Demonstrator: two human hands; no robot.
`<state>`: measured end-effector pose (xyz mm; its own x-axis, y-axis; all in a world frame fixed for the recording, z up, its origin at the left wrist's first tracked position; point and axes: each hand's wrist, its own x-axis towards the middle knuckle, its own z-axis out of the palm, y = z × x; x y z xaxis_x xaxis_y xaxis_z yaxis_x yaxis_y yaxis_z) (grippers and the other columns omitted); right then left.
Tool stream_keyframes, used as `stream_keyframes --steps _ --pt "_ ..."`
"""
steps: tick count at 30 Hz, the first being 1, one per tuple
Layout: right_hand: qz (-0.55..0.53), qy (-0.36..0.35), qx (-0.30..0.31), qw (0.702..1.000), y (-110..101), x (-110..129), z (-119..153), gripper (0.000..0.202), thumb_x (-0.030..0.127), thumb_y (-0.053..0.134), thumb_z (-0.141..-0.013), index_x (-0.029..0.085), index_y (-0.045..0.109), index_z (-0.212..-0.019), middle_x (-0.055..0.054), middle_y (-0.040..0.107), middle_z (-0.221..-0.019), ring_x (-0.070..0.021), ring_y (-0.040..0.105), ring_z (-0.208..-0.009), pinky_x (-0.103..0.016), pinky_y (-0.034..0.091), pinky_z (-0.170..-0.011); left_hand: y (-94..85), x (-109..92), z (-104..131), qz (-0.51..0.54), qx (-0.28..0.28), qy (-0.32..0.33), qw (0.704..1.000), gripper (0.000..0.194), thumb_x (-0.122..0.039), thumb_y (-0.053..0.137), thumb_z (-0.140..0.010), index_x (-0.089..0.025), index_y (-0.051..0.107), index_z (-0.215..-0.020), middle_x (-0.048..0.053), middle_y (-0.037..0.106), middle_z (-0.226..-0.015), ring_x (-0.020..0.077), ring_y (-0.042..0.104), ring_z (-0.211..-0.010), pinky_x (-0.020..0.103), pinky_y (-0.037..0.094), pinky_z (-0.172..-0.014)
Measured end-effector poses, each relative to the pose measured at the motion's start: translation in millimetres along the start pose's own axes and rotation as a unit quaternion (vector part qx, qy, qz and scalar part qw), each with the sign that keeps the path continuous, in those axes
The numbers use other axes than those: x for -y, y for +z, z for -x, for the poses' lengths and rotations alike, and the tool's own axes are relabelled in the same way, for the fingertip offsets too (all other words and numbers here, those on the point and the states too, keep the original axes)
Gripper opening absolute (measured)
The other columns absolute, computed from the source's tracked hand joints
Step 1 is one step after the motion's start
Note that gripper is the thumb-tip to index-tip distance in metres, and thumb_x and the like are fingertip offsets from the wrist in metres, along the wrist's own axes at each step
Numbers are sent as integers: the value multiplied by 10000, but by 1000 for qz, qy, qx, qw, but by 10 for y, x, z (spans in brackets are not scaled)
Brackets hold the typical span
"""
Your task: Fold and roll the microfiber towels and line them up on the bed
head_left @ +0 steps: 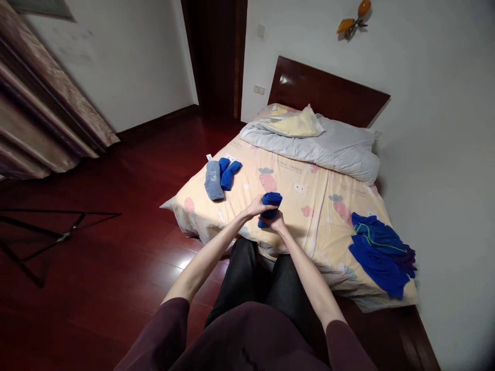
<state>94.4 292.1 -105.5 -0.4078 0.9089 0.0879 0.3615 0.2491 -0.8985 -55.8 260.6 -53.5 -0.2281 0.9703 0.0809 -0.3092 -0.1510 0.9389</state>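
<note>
A rolled blue cloth [271,200] is held above the near edge of the bed, in front of my body. My left hand [256,206] grips it from the left, and my right hand [276,221] is closed round its lower right part. The spiral of the roll shows at the top end. To the left on the bed lie a grey-blue rolled cloth [214,181] with pale lettering and a blue folded or rolled cloth [231,175] beside it. A loose heap of blue clothes [381,252] with some purple lies at the right.
The bed [247,190] has a patterned cover, a grey quilt [340,149] and a yellow pillow or cloth [299,123] near the headboard [325,90]. Black stand legs [73,226] are on the floor at left, below a curtain [42,98].
</note>
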Motion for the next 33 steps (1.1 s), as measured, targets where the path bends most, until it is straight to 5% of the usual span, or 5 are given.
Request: stream_keyframes --steps 9,13,17,23,33 --pt "-75 -110 29 991 762 924 -756 484 335 884 -645 186 725 -1077 -73 789 -1030 -275 731 -970 -409 612 -895 -1086 -480 -204 -95 -75 27 992 387 -203 901 -687 -133 731 -1027 86 751 -1017 293 703 -1077 395 561 -993" --pt "-64 -97 44 992 926 1118 -956 424 355 888 -659 182 732 -1014 -67 796 -958 -251 745 -881 -370 624 -819 -1473 -285 -111 -28 -121 65 990 491 -272 865 -761 -203 675 -1209 112 707 -1247 269 608 -1306 361 484 -1106" --pt "-55 -118 34 991 1015 1215 -1085 398 371 911 -657 199 732 -968 -74 799 -941 -257 748 -844 -384 625 -794 -1788 119 -26 -37 -120 -18 992 656 -189 927 -604 -229 671 -1206 111 707 -1213 266 664 -1198 392 499 -1076" --pt "-64 -100 45 992 1100 1224 -1274 384 297 921 -653 196 733 -971 -93 803 -996 -275 768 -891 -429 633 -850 -1952 446 -208 -80 -155 -58 983 460 -44 862 -537 -233 724 -934 80 727 -968 308 673 -1099 416 532 -1018" --pt "-114 -103 33 988 1148 1238 -1527 452 314 880 -700 186 696 -1093 -88 788 -1074 -244 757 -971 -392 620 -905 -2127 641 -552 -384 -154 14 910 336 -111 684 -697 -160 639 -1026 87 720 -1009 254 666 -935 438 547 -944"
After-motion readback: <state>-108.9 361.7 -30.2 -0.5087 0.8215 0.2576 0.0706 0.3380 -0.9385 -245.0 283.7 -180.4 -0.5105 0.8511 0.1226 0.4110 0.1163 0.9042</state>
